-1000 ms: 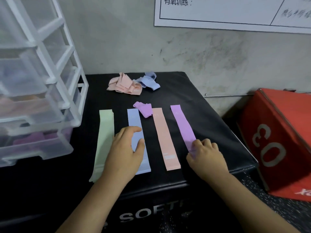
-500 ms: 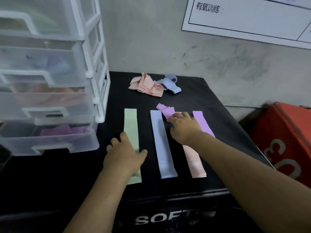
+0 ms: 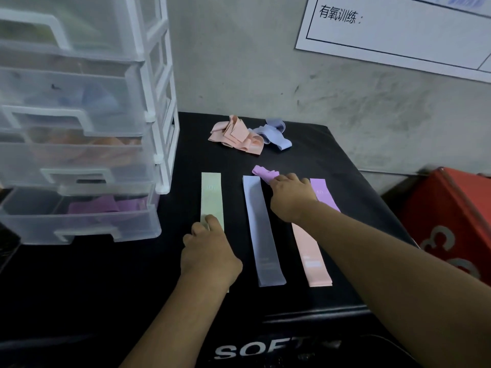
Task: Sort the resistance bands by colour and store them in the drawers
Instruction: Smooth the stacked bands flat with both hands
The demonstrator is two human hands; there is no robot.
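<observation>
Four flat bands lie side by side on the black padded box (image 3: 334, 158): green (image 3: 211, 192), blue (image 3: 261, 229), pink (image 3: 310, 253) and purple (image 3: 322, 192). My left hand (image 3: 210, 251) covers the green band's near end, fingers curled onto it. My right hand (image 3: 291, 195) reaches over the pink band and pinches a crumpled purple band (image 3: 261, 172). A clear drawer unit (image 3: 148, 118) stands at the left; its bottom drawer (image 3: 87, 229) holds purple bands, the ones above pink and blue.
A heap of pink bands (image 3: 236, 135) and a heap of blue bands (image 3: 273, 132) lie at the back of the box near the wall. A red box (image 3: 451, 221) stands on the right. A white poster (image 3: 398, 30) hangs on the wall.
My left hand moved from the blue band to the green one and its fingers curled. My right hand left the flat purple band and reached forward to the crumpled purple one. The view turned left.
</observation>
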